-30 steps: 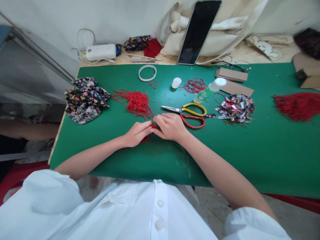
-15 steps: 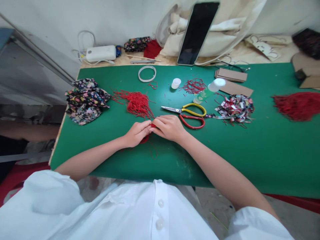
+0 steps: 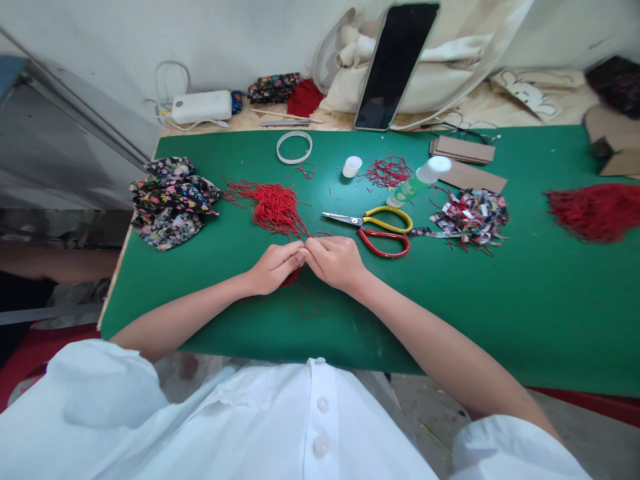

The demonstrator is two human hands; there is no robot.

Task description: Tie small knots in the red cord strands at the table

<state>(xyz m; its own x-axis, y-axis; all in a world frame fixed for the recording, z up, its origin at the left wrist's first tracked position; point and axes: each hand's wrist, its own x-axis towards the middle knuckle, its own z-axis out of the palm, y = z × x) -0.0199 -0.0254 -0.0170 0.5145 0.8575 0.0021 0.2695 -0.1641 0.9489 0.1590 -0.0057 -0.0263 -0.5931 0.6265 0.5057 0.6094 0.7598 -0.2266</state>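
Note:
My left hand (image 3: 273, 267) and my right hand (image 3: 336, 261) meet fingertip to fingertip on the green table (image 3: 500, 313). Both pinch a small bundle of red cords (image 3: 291, 278), most of it hidden under the fingers, with loose ends trailing toward me. Just beyond the hands lies a heap of cut red cords (image 3: 273, 204). Scissors (image 3: 377, 227) with one yellow and one red handle lie right of my right hand, blades pointing left.
Flowered fabric pieces (image 3: 170, 200) lie at the left edge. Farther back are a white ring (image 3: 295, 146), a small white cup (image 3: 353, 166), a glue bottle (image 3: 417, 181), red cord scraps (image 3: 387, 171), fabric snippets (image 3: 470, 213), cardboard pieces (image 3: 467, 160) and a red tassel pile (image 3: 597, 210). A phone (image 3: 397, 63) leans at the back.
My right hand has shifted slightly left and closed tighter against the left, covering the red bundle that showed between the fingertips before. The left hand has barely moved.

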